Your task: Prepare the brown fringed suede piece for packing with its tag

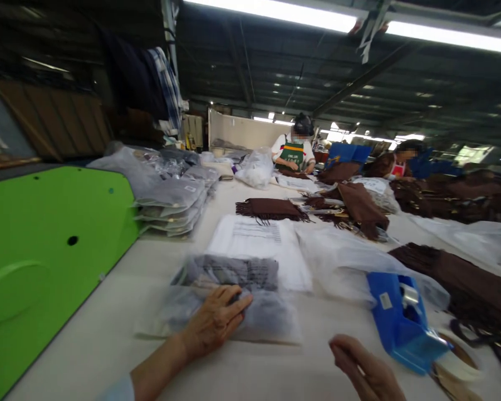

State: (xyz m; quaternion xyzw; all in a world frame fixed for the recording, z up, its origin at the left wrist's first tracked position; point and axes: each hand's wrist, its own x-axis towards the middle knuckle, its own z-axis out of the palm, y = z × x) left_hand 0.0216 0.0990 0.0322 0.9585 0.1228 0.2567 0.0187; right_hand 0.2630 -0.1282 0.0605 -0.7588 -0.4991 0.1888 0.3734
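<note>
My left hand point(219, 318) lies on a frosted plastic bag point(271, 320) with its fingers stretched out. A dark, folded-looking item shows through the bag, which is flat on the table. My right hand point(365, 367) is apart from the bag, over the table at the lower right. Its thumb and fingers come together in a loose pinch; whatever they hold, if anything, is too small or blurred to name. The blue tape dispenser point(394, 323) stands just right of that hand. Behind the bag is a stack of white plastic bags point(261, 239) with printed lines.
A bright green panel point(58, 262) borders the table at left, beside a pile of filled bags point(171, 203). Brown fringed pieces point(271, 209) lie farther back and to the right. A tape roll point(459, 356) is near the dispenser. Two co-workers point(293, 153) are across the table.
</note>
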